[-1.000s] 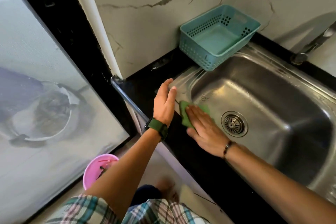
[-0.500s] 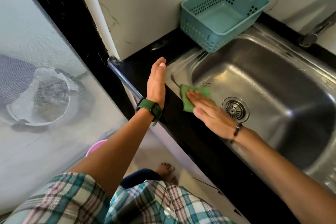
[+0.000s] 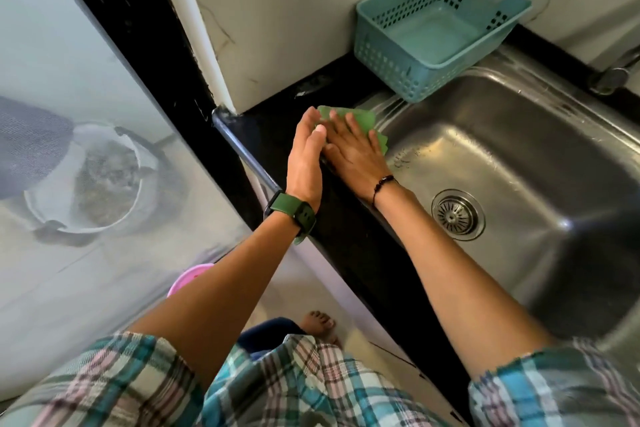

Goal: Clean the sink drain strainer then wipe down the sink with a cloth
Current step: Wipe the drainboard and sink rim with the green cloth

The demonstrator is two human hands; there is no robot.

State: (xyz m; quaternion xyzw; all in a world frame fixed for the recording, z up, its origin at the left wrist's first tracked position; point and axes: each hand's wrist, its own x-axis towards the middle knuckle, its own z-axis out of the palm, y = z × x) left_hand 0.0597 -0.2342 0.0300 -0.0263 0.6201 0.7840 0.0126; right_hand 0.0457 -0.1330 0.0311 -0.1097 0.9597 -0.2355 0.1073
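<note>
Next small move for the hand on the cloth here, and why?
Probably slide the right hand, flat on the green cloth at the sink's near-left corner rim, along toward the blue basket; that rim strip looks streaked.

The right hand (image 3: pixel 358 146) has slid the green cloth (image 3: pixel 363 121) up out of the basin onto the sink's (image 3: pixel 519 149) upper-left rim corner by the black bench (image 3: pixel 277 121). The left hand (image 3: pixel 308 152) has closed in, now touching the right hand and cloth edge.
</note>
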